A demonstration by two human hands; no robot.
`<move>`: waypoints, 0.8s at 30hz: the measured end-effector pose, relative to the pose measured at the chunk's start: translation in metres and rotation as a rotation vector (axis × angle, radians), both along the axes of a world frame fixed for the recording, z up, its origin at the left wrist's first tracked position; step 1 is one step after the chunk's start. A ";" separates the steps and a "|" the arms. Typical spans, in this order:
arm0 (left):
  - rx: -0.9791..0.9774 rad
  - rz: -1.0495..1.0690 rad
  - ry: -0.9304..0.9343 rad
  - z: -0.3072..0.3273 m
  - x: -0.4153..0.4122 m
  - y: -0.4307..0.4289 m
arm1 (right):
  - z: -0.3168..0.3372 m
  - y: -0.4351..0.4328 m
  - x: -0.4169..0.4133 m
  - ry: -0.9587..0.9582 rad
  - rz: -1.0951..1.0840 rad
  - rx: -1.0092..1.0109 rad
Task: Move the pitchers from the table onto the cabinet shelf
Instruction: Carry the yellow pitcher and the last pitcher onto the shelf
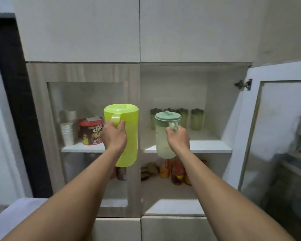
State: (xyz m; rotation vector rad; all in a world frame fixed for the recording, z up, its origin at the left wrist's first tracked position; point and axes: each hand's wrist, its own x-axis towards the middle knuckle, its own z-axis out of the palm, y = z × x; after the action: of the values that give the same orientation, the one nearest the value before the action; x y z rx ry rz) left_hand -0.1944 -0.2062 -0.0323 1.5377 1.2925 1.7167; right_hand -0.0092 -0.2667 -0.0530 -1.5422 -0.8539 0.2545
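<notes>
Both pitchers are off the tabletop but not yet shelved: the left hand (114, 134) grips the lime pitcher (123, 134) by its handle, the right hand (178, 136) the pale green-lidded pitcher (164, 134), both held just short of the cabinet shelf (210, 146) ahead.

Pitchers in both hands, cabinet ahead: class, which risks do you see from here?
1. The yellow-green pitcher, in the left hand, hangs before the closed glass door; it could knock the pane.
2. The pale pitcher, in the right hand, could topple the green tumblers at the shelf's back if pushed deep.
</notes>
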 end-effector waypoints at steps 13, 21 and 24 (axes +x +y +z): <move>-0.042 -0.258 -0.067 0.004 0.164 0.069 | 0.000 0.036 0.135 0.014 -0.202 0.017; -0.054 -0.343 -0.069 0.016 0.242 0.140 | 0.003 0.097 0.202 0.016 -0.289 0.024; -0.066 -0.377 -0.080 0.011 0.270 0.161 | -0.001 0.115 0.226 0.031 -0.296 0.002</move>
State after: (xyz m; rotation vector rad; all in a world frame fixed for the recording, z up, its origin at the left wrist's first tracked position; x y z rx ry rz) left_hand 0.0760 -0.0448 -0.0215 1.5414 0.9376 1.4649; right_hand 0.2164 -0.1518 -0.0542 -1.6356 -0.5915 0.0619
